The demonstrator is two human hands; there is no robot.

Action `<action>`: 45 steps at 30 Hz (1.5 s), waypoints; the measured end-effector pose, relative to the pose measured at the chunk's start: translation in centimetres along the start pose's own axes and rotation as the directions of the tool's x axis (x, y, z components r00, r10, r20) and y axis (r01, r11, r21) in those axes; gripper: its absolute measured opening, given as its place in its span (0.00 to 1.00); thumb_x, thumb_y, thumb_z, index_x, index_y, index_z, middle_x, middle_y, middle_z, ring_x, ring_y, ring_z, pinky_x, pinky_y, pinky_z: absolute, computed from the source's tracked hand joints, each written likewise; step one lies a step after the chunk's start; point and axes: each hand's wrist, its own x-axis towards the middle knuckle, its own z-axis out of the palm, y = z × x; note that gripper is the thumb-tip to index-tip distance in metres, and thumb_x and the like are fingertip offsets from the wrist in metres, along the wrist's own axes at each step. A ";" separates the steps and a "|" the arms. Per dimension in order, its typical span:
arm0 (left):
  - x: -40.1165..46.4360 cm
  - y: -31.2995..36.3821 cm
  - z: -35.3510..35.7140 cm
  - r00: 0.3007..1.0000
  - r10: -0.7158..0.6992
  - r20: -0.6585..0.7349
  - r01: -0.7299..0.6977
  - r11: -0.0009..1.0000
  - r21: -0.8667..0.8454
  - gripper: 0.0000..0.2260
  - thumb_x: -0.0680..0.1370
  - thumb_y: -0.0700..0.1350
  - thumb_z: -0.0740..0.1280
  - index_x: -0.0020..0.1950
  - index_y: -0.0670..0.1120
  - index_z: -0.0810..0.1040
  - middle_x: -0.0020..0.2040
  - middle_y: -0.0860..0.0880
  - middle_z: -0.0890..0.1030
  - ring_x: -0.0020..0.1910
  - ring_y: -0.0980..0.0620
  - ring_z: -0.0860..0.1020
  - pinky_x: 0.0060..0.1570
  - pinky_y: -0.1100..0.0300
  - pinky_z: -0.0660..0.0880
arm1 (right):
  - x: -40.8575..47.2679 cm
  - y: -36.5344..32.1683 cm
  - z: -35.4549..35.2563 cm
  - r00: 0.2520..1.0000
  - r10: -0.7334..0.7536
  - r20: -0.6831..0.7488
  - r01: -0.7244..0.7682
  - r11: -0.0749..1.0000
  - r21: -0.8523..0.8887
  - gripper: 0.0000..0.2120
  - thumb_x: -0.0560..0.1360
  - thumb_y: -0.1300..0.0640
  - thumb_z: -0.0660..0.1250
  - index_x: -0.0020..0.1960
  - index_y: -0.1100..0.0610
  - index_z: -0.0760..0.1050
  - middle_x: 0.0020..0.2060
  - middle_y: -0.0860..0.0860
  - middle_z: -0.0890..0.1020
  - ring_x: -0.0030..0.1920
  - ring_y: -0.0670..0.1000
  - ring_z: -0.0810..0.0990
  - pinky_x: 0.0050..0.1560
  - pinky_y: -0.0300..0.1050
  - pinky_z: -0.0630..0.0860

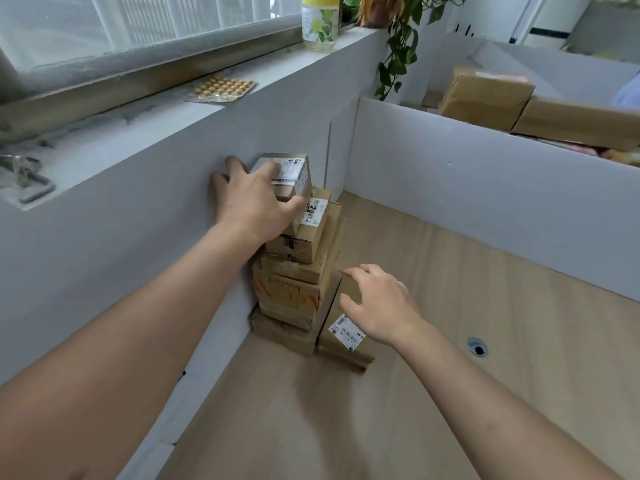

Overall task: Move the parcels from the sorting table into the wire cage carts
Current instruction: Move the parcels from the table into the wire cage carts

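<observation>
The left hand [254, 199] lies over the top parcel [291, 174] of a stack of cardboard parcels [294, 271] standing in the corner against the grey wall [121, 237]. Its fingers are spread and curled: the thumb hooks over the near right edge of the box, and the other fingers wrap the far left side, next to the wall. It grips that small labelled box, which sits on the next one down.

The right hand [379, 303] hovers lower and to the right, fingers apart and loosely bent, palm down. Its fingertips reach the upper edge of a flat parcel [343, 327] leaning upright against the right side of the stack; whether they press on it or hang just above I cannot tell. It has not closed around anything. A white label [346, 332] shows just below the thumb.

The stack rests on a pale wooden surface [450, 306] walled by white partitions [485, 188]. Beyond the partition, well above and right of the right hand, lie more brown boxes [485, 95]. On the sill above the left hand sit a blister pack of pills [221, 89] and a bottle [320, 22].
</observation>
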 end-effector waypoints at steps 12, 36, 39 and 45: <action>-7.1 1.5 -1.5 0.996 -0.081 0.036 0.086 0.977 -0.194 0.29 0.77 0.63 0.66 0.78 0.68 0.64 0.65 0.42 0.68 0.63 0.34 0.74 0.65 0.48 0.71 | -3.2 3.0 2.9 0.998 -0.001 0.070 0.000 1.000 0.019 0.26 0.80 0.44 0.61 0.77 0.48 0.69 0.77 0.53 0.67 0.74 0.58 0.70 0.72 0.53 0.68; -25.6 0.1 9.9 0.926 -0.329 0.183 0.345 0.936 -0.063 0.38 0.72 0.62 0.69 0.79 0.71 0.56 0.60 0.46 0.66 0.57 0.38 0.76 0.59 0.45 0.78 | -7.8 9.1 8.8 0.977 -0.147 0.153 0.151 0.988 -0.018 0.25 0.82 0.40 0.58 0.74 0.51 0.70 0.73 0.55 0.70 0.71 0.59 0.71 0.68 0.54 0.69; -25.4 -1.7 12.3 0.914 -0.342 0.219 0.362 0.931 -0.057 0.37 0.72 0.62 0.69 0.79 0.70 0.57 0.61 0.46 0.66 0.56 0.39 0.77 0.61 0.47 0.77 | -5.8 8.8 11.1 0.975 -0.130 0.181 0.136 0.991 -0.019 0.24 0.81 0.40 0.58 0.72 0.52 0.70 0.71 0.54 0.71 0.69 0.59 0.71 0.66 0.54 0.70; -23.9 -4.9 16.4 0.902 -0.345 0.261 0.359 0.933 -0.006 0.37 0.74 0.61 0.69 0.80 0.68 0.57 0.65 0.45 0.64 0.60 0.36 0.75 0.63 0.50 0.75 | -1.7 8.2 16.0 0.973 -0.117 0.198 0.121 0.993 -0.008 0.26 0.81 0.41 0.60 0.75 0.52 0.68 0.78 0.56 0.64 0.75 0.61 0.64 0.70 0.56 0.68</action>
